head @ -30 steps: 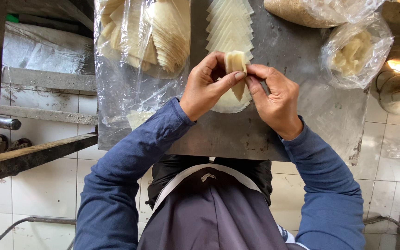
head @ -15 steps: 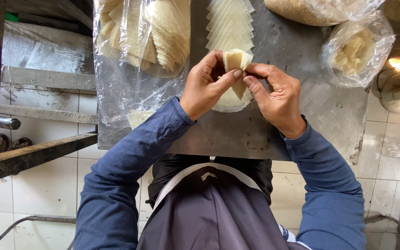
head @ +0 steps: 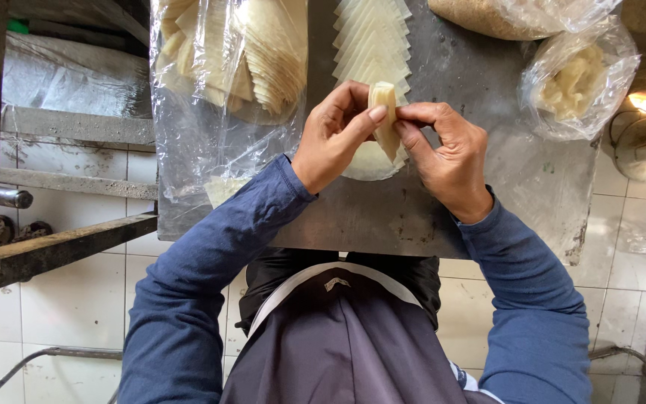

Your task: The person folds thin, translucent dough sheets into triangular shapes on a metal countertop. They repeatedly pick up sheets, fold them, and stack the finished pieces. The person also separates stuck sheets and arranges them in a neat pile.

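The grey metal surface (head: 383, 217) carries a fanned row of pale wrappers (head: 371, 45) at the far side and bags of dough to left and right. Above it, both hands have lifted slightly since a moment ago: the left hand (head: 334, 135) and right hand (head: 446, 153) pinch the folded wrapper (head: 384, 116), now narrower and standing upright, so the fold looks nearly closed.

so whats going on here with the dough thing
A person in blue sleeves holds a folded pale dough wrapper between both hands, the left hand and right hand pinching it with their fingers above a grey metal table. Under it lies a fanned row of flat wrappers. A clear bag of more wrappers sits to the left, and a bag of pale filling to the right.
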